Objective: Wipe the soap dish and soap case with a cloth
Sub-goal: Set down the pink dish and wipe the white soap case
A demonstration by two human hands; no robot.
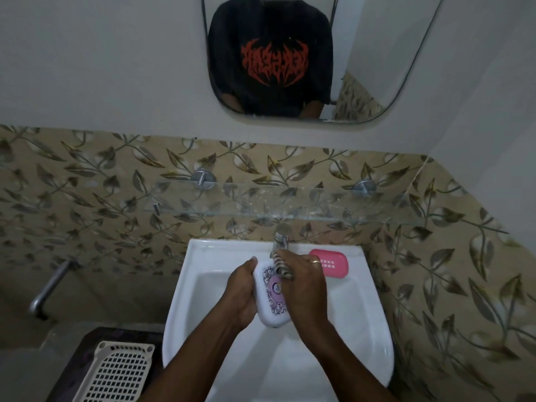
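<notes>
Two hands are working together over the bowl of a white sink point(220, 250). The left hand point(240, 288) is gripping a soap case point(272, 303) from its left side, fingers curled round the edge and the thumb tip showing above the top corner. The right hand point(304, 282) is clamping a cloth point(282, 266) between its curled fingers and pressing it against the upper right part of the case. The cloth is bunching into a small wad with dark and pale stripes. A gold-coloured ring point(316, 261) is showing on one finger of the right hand. The soap case is a smooth, glossy white plastic box with rounded corners; its lid is carrying a lilac oval in the middle and dark purple scrollwork above and below it. It is being held tilted, in the air above the basin, touching neither rim nor bowl. The soap dish point(330, 262) is sitting on the back right of the sink's rim, just beside the right hand: a pink rounded rectangle of plastic with rows of small pale slots in its middle. A chrome tap point(281, 237) is standing at the back of the sink, right above the cloth. Over it, a clear glass shelf point(290, 201) is hanging from round metal brackets against glossy beige tiles point(87, 184) printed with trailing leaves. A rounded mirror point(362, 53) is reflecting a black shirt with red lettering. At lower left, a cream plastic lattice basket point(116, 372) is lying below a metal wall tap point(49, 288).
</notes>
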